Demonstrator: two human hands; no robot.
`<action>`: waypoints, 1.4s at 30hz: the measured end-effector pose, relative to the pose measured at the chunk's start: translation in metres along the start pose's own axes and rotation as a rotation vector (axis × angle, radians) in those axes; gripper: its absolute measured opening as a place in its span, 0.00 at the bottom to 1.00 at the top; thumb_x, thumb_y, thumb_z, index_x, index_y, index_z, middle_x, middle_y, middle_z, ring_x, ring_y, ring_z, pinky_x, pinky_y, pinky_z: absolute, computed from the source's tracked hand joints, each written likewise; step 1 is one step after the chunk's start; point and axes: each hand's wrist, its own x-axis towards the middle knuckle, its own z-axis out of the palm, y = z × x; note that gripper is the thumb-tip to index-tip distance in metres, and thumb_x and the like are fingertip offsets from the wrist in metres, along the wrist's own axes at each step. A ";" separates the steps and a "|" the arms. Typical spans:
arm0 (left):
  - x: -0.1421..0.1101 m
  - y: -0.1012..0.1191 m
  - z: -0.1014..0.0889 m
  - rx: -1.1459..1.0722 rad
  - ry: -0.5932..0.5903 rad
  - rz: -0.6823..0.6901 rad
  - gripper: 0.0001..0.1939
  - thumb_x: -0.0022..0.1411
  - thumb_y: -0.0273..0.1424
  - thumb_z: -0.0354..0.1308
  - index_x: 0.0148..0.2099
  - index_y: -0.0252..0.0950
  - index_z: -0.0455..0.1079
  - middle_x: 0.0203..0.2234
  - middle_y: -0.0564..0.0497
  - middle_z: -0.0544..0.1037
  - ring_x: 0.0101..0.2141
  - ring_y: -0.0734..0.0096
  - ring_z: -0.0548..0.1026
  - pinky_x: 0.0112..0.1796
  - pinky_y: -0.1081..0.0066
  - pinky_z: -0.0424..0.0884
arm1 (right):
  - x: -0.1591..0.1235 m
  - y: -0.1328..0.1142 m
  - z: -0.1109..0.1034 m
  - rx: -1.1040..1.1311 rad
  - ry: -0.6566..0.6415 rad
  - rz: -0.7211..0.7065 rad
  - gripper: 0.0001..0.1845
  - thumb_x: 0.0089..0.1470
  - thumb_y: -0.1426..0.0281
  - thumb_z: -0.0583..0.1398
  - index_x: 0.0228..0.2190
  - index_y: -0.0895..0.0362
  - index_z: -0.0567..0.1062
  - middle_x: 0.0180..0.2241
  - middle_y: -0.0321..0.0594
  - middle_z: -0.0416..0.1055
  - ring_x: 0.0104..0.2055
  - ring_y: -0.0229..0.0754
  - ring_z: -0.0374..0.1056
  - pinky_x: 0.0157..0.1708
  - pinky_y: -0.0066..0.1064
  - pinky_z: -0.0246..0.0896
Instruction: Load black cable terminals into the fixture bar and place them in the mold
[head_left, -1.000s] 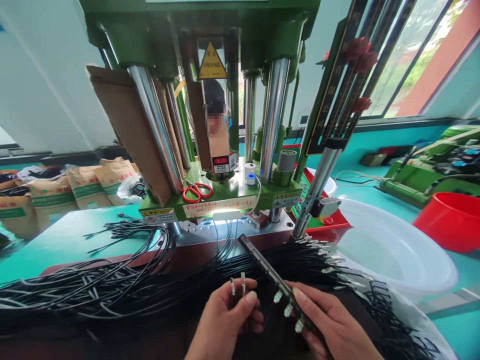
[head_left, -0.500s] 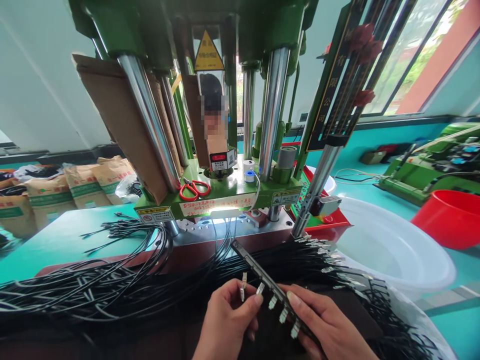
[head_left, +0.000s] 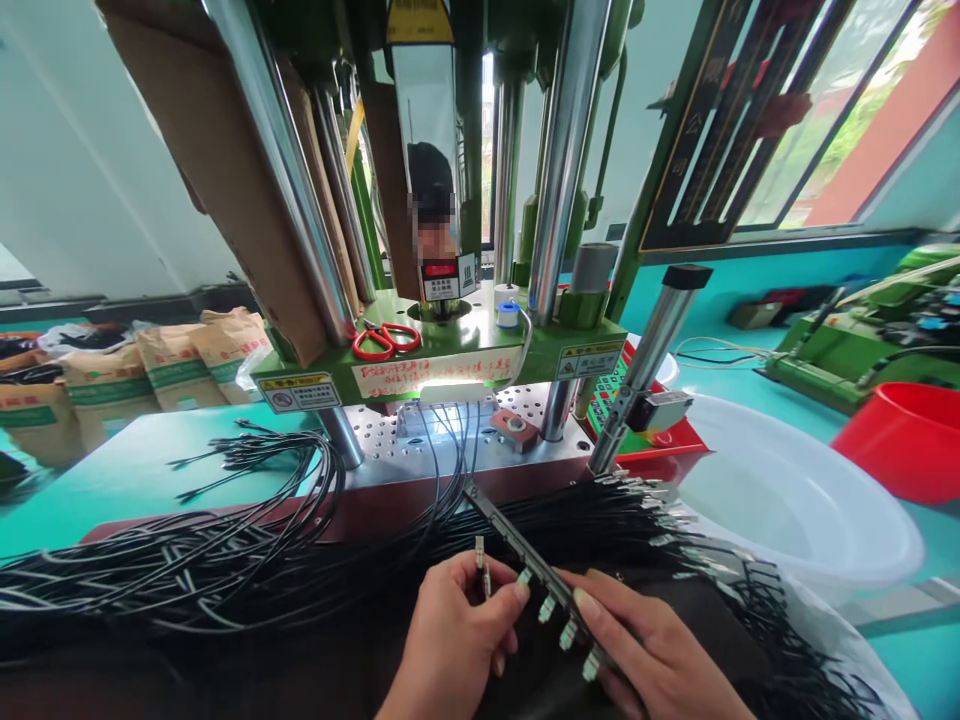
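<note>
I'm mid-way through loading the long black slotted fixture bar. My right hand has its grip closed round the bar's near end, above the pile of black wires on the bench. My left hand pinches metal-tipped wire ends just beside it. Next, I judge, calls for careful alignment with a free slot.

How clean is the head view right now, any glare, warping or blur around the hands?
Head view: wide-angle warping bows the steel columns and window frames outward. Daylight through the window washes out the upper right, and the white basin is bright. A lamp strip under the green platen glares. The left hand, right hand and black strip are sharp; a face reflection is blurred.
</note>
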 end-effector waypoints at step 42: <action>0.004 0.018 -0.010 0.085 -0.012 -0.051 0.09 0.51 0.35 0.60 0.30 0.34 0.67 0.12 0.59 0.63 0.13 0.81 0.57 0.14 0.78 0.54 | -0.001 0.003 -0.014 0.023 -0.110 0.103 0.30 0.53 0.47 0.54 0.47 0.55 0.75 0.22 0.34 0.64 0.14 0.27 0.47 0.11 0.20 0.39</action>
